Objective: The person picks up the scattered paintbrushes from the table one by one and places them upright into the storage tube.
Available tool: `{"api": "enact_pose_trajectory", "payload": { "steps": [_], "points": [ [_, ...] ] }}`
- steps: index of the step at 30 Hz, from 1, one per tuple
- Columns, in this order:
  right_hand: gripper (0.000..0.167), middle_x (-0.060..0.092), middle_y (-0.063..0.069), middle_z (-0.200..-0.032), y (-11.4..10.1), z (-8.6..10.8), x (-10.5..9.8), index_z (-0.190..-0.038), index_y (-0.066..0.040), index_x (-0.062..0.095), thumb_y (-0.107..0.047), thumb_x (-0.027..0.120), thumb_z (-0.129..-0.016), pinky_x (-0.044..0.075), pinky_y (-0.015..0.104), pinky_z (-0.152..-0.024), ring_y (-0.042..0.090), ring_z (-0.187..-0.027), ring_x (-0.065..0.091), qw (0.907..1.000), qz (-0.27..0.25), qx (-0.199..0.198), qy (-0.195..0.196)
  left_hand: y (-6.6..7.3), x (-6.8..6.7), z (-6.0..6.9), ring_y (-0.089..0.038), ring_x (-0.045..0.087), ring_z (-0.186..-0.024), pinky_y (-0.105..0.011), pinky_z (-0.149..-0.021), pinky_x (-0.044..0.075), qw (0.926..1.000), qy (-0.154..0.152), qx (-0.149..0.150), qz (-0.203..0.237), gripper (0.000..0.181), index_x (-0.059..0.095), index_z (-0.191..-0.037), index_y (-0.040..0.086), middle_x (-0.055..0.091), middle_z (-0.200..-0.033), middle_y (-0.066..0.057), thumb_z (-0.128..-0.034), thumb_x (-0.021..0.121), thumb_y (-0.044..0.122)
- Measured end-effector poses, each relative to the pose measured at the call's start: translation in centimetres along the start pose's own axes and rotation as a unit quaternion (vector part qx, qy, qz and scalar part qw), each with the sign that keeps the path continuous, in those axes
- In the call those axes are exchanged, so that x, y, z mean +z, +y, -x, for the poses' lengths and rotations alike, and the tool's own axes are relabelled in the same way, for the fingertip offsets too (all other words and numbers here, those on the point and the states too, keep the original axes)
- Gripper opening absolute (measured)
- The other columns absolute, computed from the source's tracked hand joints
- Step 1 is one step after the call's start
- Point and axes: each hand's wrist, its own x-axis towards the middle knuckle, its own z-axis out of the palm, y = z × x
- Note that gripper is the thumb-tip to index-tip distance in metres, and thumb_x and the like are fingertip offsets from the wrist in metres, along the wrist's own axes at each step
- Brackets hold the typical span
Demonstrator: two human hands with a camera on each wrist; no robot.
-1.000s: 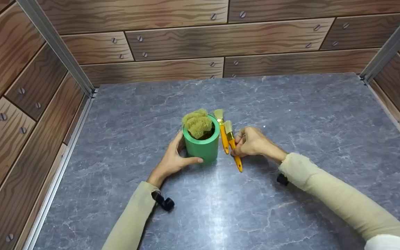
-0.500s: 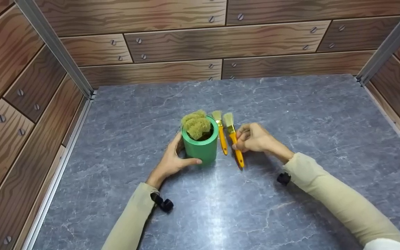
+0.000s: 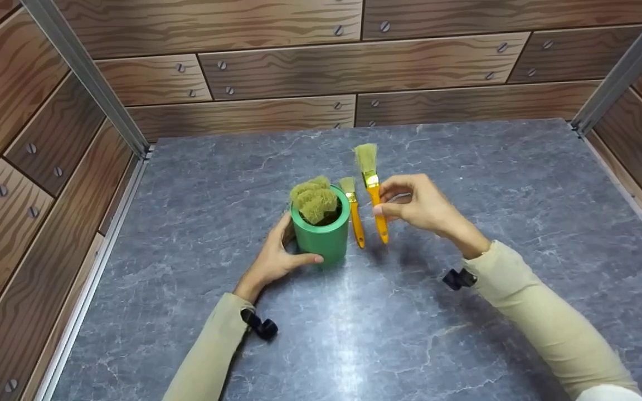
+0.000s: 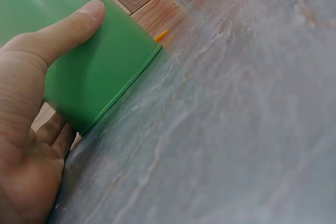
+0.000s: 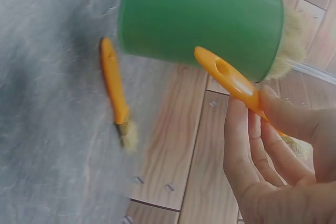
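Observation:
A green cylindrical pot (image 3: 321, 242) stands upright on the table, with pale bristle heads (image 3: 315, 199) poking out of its top. My left hand (image 3: 273, 259) grips its lower left side; in the left wrist view the thumb (image 4: 73, 30) lies across the pot's wall. Off to the right, my right hand (image 3: 424, 206) pinches a paintbrush (image 3: 378, 206) by its orange handle, bristles pointing up and away, raised above the table. Between pot and hand a second paintbrush (image 3: 356, 217) lies on the table. The right wrist view shows this lying brush (image 5: 113, 82) apart from the pot.
The grey marbled table (image 3: 215, 184) is enclosed by wood-patterned walls (image 3: 298, 69) at the back and sides. Metal posts (image 3: 90, 78) stand at the back corners. A small black device (image 3: 259, 324) hangs at each wrist.
The right hand has lifted its paintbrush off the table, moving it up and away from the lying brush. The left hand and the pot have stayed in place.

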Motion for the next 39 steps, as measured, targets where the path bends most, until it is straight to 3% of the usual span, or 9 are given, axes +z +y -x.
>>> {"api": "enact_pose_trajectory", "payload": {
  "steps": [8, 17, 30, 39],
  "points": [
    [0.023, 0.075, 0.024, -0.103, -1.3, 0.4, 0.2, -0.115, 0.011, 0.072, 0.004, 0.078, -0.094, 0.068, 0.035, -0.082, 0.017, -0.085, 0.079, 0.9986, -0.012, -0.042, 0.032, -0.3, 0.0, 0.1, -0.02, 0.045, -0.154, -0.045, -0.13, 0.036, 1.0, 0.002, 0.0, -0.001, 0.115, 0.032, -0.169, 0.026, 0.05, -0.164, 0.002, -0.0764, 0.099, 0.015],
    [0.017, 0.078, 0.02, -0.101, -3.4, 0.7, 0.5, -0.112, 0.01, 0.073, 0.005, 0.075, -0.096, 0.069, 0.034, -0.079, 0.017, -0.084, 0.079, 0.9938, -0.015, -0.099, 0.047, -0.2, 0.0, 0.0, -0.023, 0.047, -0.152, -0.047, -0.13, 0.036, 1.0, 0.004, 0.0, 0.004, 0.115, 0.033, -0.168, 0.022, 0.051, -0.163, -0.002, -0.0754, 0.1, 0.013],
    [0.014, 0.079, 0.021, -0.101, -5.9, 0.5, 2.2, -0.11, 0.005, 0.078, 0.005, 0.075, -0.097, 0.069, 0.039, -0.079, 0.023, -0.084, 0.08, 0.9864, -0.028, -0.158, 0.036, -0.2, -0.1, -0.1, -0.018, 0.049, -0.15, -0.044, -0.128, 0.039, 1.0, 0.003, 0.004, -0.006, 0.112, 0.036, -0.166, 0.028, 0.053, -0.161, 0.005, -0.0754, 0.1, 0.018],
    [0.014, 0.08, 0.019, -0.101, -6.7, 0.1, 3.5, -0.111, 0.004, 0.079, 0.004, 0.075, -0.097, 0.069, 0.039, -0.081, 0.024, -0.087, 0.081, 0.9838, -0.029, -0.176, 0.021, -0.1, -0.1, -0.1, -0.016, 0.048, -0.15, -0.042, -0.128, 0.039, 1.0, 0.001, -0.002, -0.005, 0.113, 0.033, -0.167, 0.03, 0.05, -0.162, 0.006, -0.0767, 0.1, 0.018]
  ]
}}
